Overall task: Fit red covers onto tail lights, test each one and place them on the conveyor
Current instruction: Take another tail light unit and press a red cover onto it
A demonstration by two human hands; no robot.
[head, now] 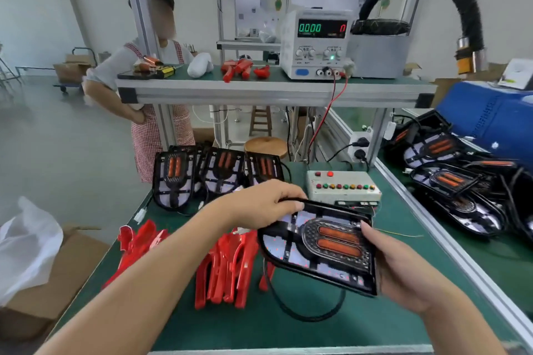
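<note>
I hold a black tail light (317, 242) with two orange strips above the green bench, no red cover on it. My left hand (259, 204) grips its far top edge, thumb on the face. Its right end sits in my right hand (401, 271), fingers curled behind it and thumb on the front. A black cable (305, 311) hangs from it onto the mat. Red covers (227, 265) lie in a pile just left of the light, with more red covers (135, 242) further left. Three uncovered tail lights (219, 173) lean upright at the bench's far edge.
A beige test box (343, 186) with coloured buttons sits behind the held light. A power supply (317, 43) reading 0.00 stands on the upper shelf. Finished-looking lights (452, 181) lie piled on the right-hand conveyor. A person in a checked apron stands far left. A cardboard box (43, 277) is at lower left.
</note>
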